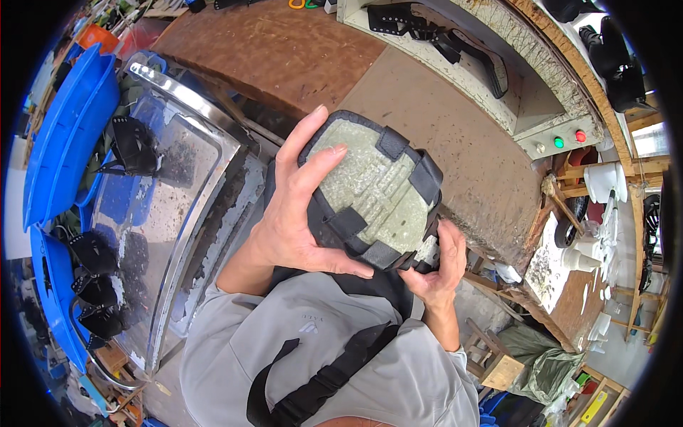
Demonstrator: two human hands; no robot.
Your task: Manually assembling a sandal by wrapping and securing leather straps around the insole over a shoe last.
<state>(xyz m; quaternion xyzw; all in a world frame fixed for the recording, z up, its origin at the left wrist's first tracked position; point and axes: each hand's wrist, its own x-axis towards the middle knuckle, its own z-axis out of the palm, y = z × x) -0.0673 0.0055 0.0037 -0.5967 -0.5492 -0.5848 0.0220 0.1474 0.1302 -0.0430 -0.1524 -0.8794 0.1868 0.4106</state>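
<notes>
Crossing the grey shirt (235,341) at six o'clock, a black strap (341,368) carries a buckle. Just beyond, near the middle of the view, a shoe piece (341,167) is held up, its grey-green underside showing, with black tabs (392,144) folded over the edges. The left hand (288,213) is spread wide around its nine o'clock side, fingertips at the upper edge and on the underside, thumb along the lower edge. At the piece's four o'clock end, the right hand (440,270) pinches it between thumb and fingers; the exact contact is partly hidden.

Past the left hand, toward nine o'clock, stands a worn metal-topped stand (192,153) with a shiny rim. Along its outer side sit black strappy uppers (94,290), three between eight and nine o'clock and another nearer ten. Blue trays (71,135) lie beyond them.

From eleven round to three o'clock runs a brown workbench (469,164). Behind it, at one o'clock, an off-white housing (530,128) holds a black strappy sandal (491,67); its green button (558,142) and red button (580,135) face two o'clock. Farther off, white cones (580,260) stand past three, and dark shoes (619,64) rest at two.
</notes>
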